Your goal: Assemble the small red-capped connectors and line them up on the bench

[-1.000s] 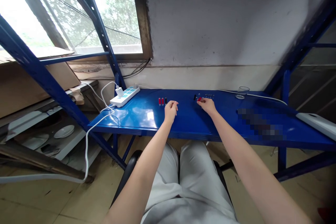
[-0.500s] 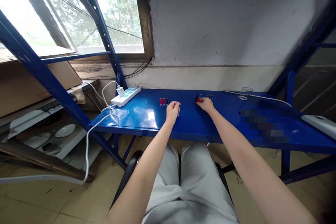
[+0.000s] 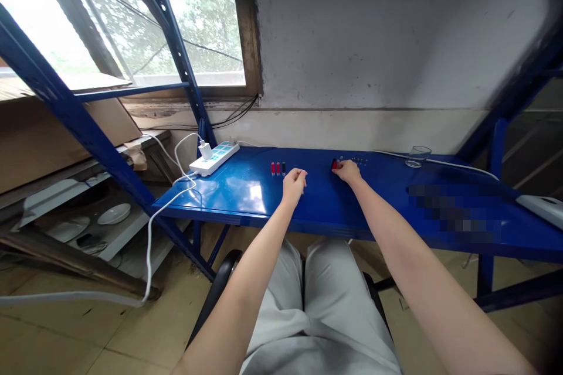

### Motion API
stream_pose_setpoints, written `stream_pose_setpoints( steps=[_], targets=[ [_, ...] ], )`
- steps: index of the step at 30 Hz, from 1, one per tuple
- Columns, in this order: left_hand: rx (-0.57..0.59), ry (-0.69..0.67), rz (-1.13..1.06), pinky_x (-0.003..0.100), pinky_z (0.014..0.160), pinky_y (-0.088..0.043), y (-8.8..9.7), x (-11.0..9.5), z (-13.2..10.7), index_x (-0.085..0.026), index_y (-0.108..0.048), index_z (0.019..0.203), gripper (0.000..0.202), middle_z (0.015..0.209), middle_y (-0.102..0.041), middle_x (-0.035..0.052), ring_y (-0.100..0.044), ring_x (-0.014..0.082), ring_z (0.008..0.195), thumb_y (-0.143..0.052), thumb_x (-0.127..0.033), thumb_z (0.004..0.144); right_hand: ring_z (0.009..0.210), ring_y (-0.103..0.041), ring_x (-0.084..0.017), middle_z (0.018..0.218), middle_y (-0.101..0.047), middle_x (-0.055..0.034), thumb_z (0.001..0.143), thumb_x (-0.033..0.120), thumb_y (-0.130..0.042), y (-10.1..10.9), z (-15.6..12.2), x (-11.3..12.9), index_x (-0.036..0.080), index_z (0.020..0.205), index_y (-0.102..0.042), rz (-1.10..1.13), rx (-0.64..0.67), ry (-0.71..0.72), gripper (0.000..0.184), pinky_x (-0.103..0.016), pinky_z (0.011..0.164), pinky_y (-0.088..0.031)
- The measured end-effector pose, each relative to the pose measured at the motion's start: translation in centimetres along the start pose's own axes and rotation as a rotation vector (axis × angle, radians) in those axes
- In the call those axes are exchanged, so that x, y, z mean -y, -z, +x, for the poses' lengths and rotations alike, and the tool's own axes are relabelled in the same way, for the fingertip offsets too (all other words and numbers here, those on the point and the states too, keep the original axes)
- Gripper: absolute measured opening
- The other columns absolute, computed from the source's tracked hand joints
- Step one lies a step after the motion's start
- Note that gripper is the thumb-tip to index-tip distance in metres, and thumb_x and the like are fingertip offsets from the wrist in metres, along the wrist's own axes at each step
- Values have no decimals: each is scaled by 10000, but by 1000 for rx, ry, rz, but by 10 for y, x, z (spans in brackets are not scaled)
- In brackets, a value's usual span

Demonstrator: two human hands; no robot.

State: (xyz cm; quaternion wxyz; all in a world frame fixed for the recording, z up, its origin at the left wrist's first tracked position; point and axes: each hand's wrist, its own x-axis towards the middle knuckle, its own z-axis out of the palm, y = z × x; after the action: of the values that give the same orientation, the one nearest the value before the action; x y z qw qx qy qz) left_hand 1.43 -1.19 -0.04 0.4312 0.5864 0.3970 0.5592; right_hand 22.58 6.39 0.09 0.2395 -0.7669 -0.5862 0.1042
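Observation:
On the blue table (image 3: 237, 190), two small red cylinders (image 3: 275, 169) and a black one (image 3: 284, 168) stand in a short row with pale lower ends. Just right of this row is my left hand (image 3: 294, 187), fingers bent and pressed together; whatever they hold, if anything, is too small to make out. Farther right, my right hand (image 3: 349, 171) reaches to the tabletop, its fingertips closed on a small red cylinder (image 3: 335, 164). A dark piece shows right beside that one, partly hidden. Several tiny shiny parts (image 3: 360, 161) lie behind the right hand.
A white power strip (image 3: 215, 158) with a plugged-in charger and cable lies at the table's left end. A clear glass cup (image 3: 417, 156) stands at the back right, near a white cable. A blurred dark area and a white object (image 3: 543, 211) are at far right.
The whole view has shifted slightly. My right fingers now cover the dark piece beside the red cylinder a little more. My left hand keeps its closed pose.

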Motion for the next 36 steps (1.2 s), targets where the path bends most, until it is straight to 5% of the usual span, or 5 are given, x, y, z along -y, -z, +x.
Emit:
stream_pose_setpoints(
  steps=[11, 25, 36],
  targets=[
    [-5, 3, 2, 164, 386, -314, 0, -1, -1, -161, -568, 799, 195, 551, -480, -32, -412, 50, 413, -474, -332, 806, 776, -621, -216, 842, -643, -114, 689, 270, -644, 1, 13, 6, 117, 897, -647, -62, 81, 10, 258, -277, 651, -478],
    [-12, 1, 10, 169, 384, -310, 0, 0, 0, -162, -572, 771, 192, 530, -484, -37, -418, 51, 401, -485, -331, 798, 477, -558, -132, 503, -580, -38, 689, 226, -654, 13, 17, -11, 140, 656, -596, 14, 273, -31, 109, -239, 497, -462],
    [-5, -4, 26, 170, 385, -309, 0, 2, 2, -157, -578, 765, 199, 528, -487, -33, -419, 53, 400, -477, -325, 801, 682, -620, -194, 668, -655, -82, 733, 305, -613, 11, -9, -13, 147, 725, -660, 62, 14, -42, 165, -273, 624, -452]
  ],
)
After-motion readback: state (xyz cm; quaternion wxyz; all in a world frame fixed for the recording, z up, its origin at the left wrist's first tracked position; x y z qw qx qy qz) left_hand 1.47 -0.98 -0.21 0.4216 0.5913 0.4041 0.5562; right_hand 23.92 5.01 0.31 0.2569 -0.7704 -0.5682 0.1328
